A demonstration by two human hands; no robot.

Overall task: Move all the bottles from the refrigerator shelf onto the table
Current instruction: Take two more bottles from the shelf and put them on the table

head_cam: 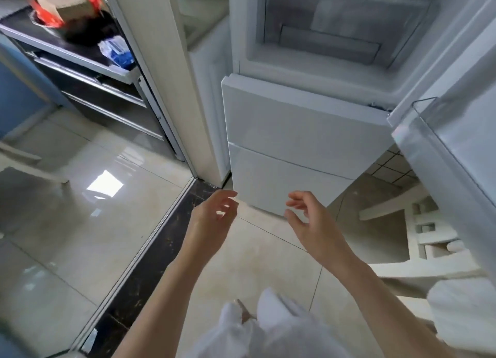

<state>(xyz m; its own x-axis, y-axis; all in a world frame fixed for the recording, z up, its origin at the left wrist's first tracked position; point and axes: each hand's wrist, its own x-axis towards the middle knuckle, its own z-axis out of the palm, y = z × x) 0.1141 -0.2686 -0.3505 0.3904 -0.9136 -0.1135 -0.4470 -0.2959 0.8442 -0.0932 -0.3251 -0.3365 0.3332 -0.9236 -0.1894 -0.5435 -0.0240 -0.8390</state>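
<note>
Both hands hang empty, fingers loosely curled: left hand (214, 218) at six o'clock, right hand (312, 220) beside it. The white glossy refrigerator (303, 132) stands open at twelve o'clock

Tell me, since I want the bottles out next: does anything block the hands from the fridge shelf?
Nothing visible does. The left hand and right hand hang open and hold nothing, in front of the closed lower drawers. The fridge door is open on the right. No bottles show in the compartment above.
</note>
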